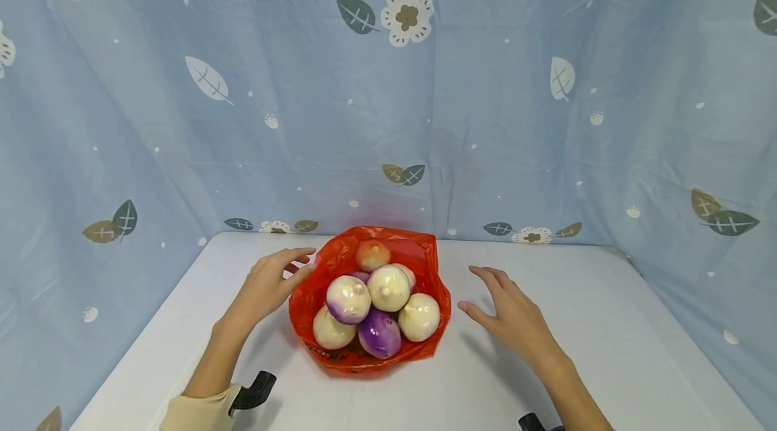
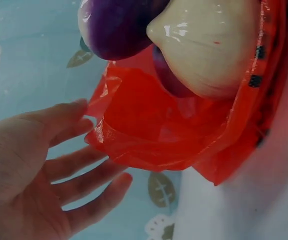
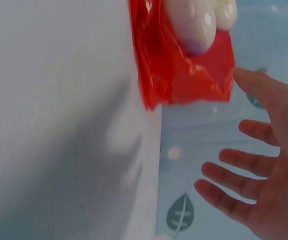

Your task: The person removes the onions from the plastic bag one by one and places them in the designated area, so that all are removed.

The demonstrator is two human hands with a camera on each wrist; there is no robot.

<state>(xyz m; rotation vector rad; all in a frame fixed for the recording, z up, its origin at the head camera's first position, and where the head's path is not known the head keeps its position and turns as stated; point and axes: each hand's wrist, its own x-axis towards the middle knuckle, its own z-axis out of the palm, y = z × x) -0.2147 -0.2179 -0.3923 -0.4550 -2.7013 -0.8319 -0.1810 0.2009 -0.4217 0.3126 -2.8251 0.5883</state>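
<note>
The red bag [image 1: 370, 313] full of round onions [image 1: 388, 287] sits in the middle of the white table [image 1: 607, 323]. There is bare table on both sides of it. The left hand [image 1: 267, 286] is right by the bag's edge, the right hand [image 1: 512, 316] a bit away. The blue curtain [image 1: 485, 114] closes off the back and sides

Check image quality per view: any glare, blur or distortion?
Head view: sharp, even light, soft shadows beside both arms, wide-angle bowing at the edges. Left wrist view: specular glare on the onions, left hand slightly soft. Right wrist view: table blurred, washed out.
</note>
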